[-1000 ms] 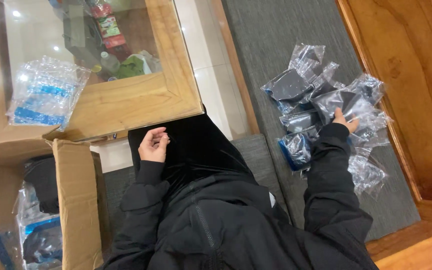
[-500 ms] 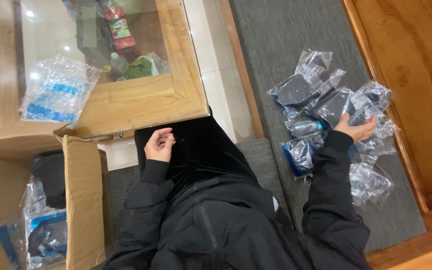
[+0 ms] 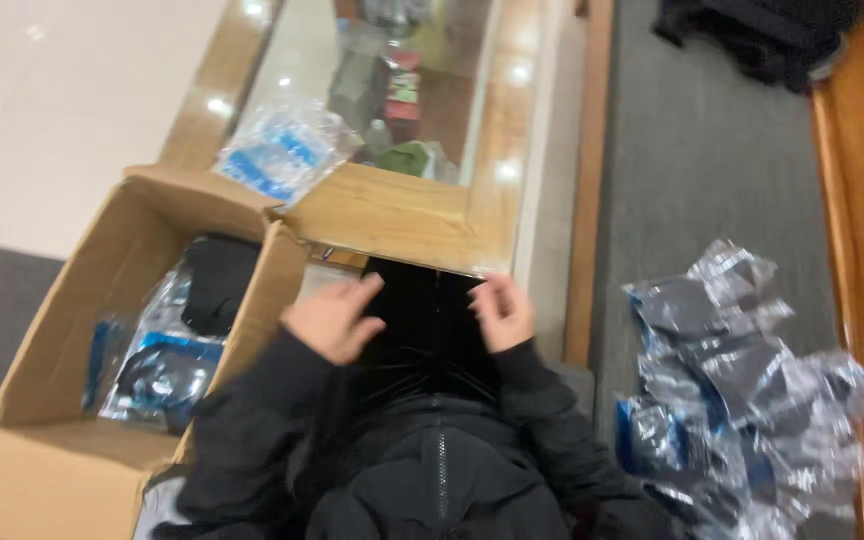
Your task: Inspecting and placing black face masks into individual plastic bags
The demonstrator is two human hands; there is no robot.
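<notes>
Here both hands sit close together over a black glossy plastic-wrapped item (image 3: 422,330) that lies on the person's lap, just below the near wooden edge of the glass-topped wooden worktop (image 3: 392,215). The left hand (image 3: 332,320) rests at the item's left edge, palm down, fingers spread and pointing toward the middle; it touches the black surface but its fingers are loose rather than closed round anything. The right hand (image 3: 502,312) is at the item's upper right corner, fingers curled inward; motion blur makes it impossible to tell whether it pinches the wrapping or only brushes it. Both forearms, in black padded jacket sleeves, angle inward from the shoulders so that the wrists nearly face each other across the item.

To the left, just beside the left sleeve, stands an open brown cardboard box (image 3: 42,380) holding clear plastic bags with blue and black contents (image 3: 157,365). A crumpled clear-and-blue plastic bag (image 3: 282,150) lies on the worktop's near left corner. Well off to the right, on the grey carpet (image 3: 692,170), is a heap of clear plastic bags with dark contents (image 3: 742,390), apart from both hands.
</notes>
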